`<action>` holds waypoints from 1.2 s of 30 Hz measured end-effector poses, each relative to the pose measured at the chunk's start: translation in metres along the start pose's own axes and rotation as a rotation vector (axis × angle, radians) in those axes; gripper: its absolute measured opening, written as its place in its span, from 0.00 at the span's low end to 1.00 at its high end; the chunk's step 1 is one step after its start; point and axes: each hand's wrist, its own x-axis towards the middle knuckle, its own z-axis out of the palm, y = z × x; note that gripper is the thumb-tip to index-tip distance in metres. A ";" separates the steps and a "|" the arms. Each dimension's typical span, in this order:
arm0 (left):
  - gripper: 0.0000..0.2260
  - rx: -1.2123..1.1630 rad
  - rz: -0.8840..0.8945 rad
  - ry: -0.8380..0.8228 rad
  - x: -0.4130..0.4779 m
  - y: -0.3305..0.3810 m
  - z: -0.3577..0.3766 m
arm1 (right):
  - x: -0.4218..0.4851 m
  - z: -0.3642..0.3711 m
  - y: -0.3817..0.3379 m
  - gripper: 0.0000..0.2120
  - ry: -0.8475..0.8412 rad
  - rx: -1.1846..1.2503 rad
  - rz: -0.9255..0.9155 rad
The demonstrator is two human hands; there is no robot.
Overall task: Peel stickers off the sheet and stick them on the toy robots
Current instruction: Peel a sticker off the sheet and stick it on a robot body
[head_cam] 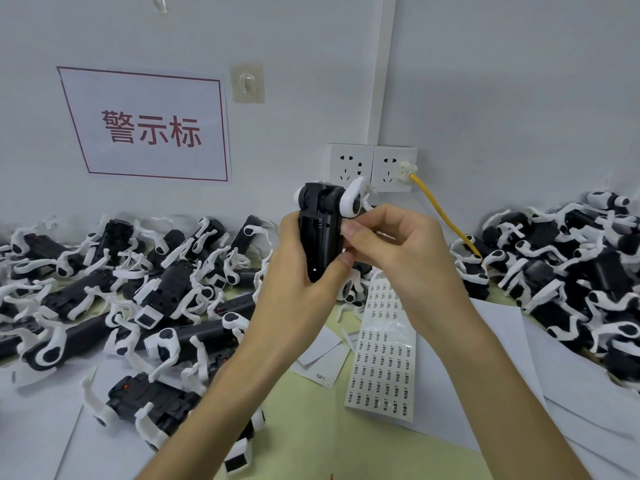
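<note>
The table [311,427] has one open lane: bare green top running from the near edge up the middle. To its left, the left heap [138,292] of toy robots covers the top out to the left edge and back to the wall (white legs jut up and sideways). A lone robot [149,403] lies by the near edge beside the lane. The right heap [571,271] fills the right back corner.

Only flat things lie in the lane: the sticker sheet [382,355], paper scraps [322,355] and white sheets [519,375] toward the right edge.

At the back, a yellow cable [440,209] slants from the wall socket [394,168] down into the right heap. The left hand [294,282] and right hand [398,251] hold the raised robot [322,233] above the lane's far end.
</note>
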 end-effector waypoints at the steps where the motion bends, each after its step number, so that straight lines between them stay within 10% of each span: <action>1: 0.13 -0.002 -0.002 -0.003 0.000 0.000 0.000 | 0.000 -0.001 -0.001 0.04 -0.007 0.012 0.011; 19: 0.16 -0.394 -0.196 -0.222 0.000 0.002 0.000 | -0.001 -0.001 -0.007 0.22 -0.184 -0.039 -0.041; 36: 0.15 -0.368 -0.205 -0.312 0.001 -0.003 -0.008 | -0.002 -0.008 -0.011 0.13 -0.327 0.061 -0.073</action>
